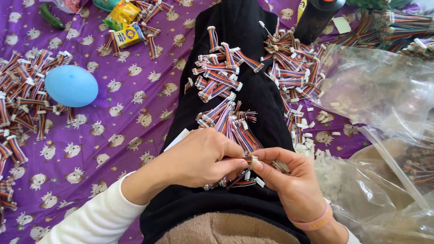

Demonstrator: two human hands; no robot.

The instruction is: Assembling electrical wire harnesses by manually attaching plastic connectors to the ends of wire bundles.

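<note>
Both hands meet over the person's lap: the left hand [203, 158] and the right hand [289, 178] pinch together on one short multicoloured ribbon cable [248, 161], fingertips closed on its white connector end, while a few more cables hang beneath the left palm. Just beyond the knuckles, loose cable bundles [226, 86] lie along the black-trousered leg [253, 27]. A larger heap [294, 68] sits to the right on the purple patterned cloth [135, 90], beside crumpled clear plastic bags [375, 86]. Far left rests a blue balloon [71, 86] among more cables [22, 90]; yellow packets [124, 22] lie near the top edge.
</note>
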